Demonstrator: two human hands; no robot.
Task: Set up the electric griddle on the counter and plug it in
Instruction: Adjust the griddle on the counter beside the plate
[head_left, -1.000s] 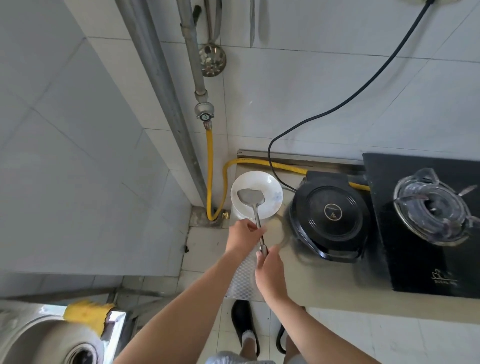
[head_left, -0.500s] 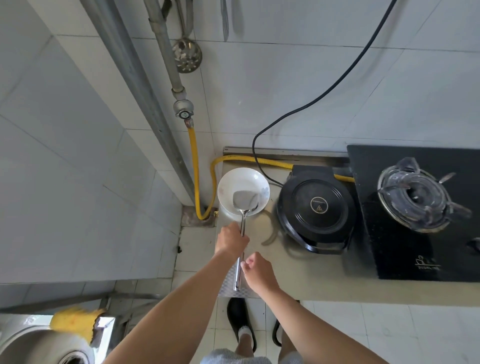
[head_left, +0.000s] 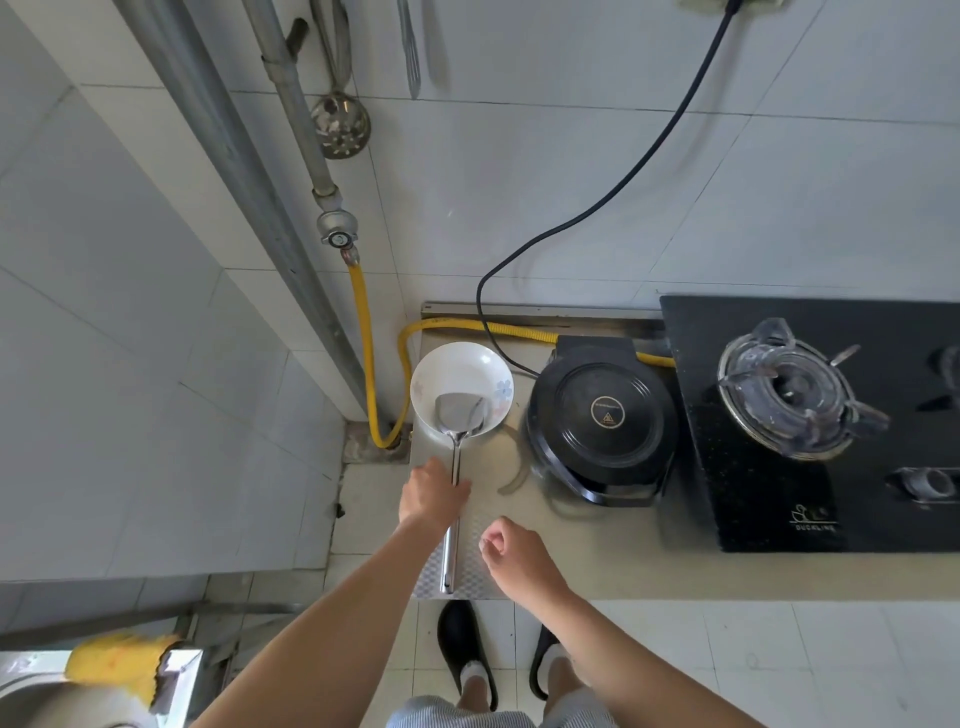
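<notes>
The round black electric griddle (head_left: 602, 415) sits lid-down on the steel counter (head_left: 571, 540), left of the gas stove. Its black power cord (head_left: 613, 192) runs from the back of the griddle up the tiled wall to the top edge of view. A metal spatula (head_left: 457, 447) lies with its blade in a white bowl (head_left: 460, 371) and its handle reaching the counter's front edge. My left hand (head_left: 434, 493) rests on the spatula's handle, fingers curled against it. My right hand (head_left: 511, 553) hovers loosely curled just right of the handle, holding nothing.
A black glass gas stove (head_left: 769, 499) with a burner (head_left: 789, 389) fills the right side. A yellow gas hose (head_left: 363, 332) hangs from the valve and runs behind the bowl. A skimmer (head_left: 340, 124) hangs on the wall. A sink with a yellow cloth (head_left: 117, 665) is at lower left.
The spatula came down from both hands until its blade rests in the bowl and its handle lies on the counter. My right hand has let go and drawn back to the right.
</notes>
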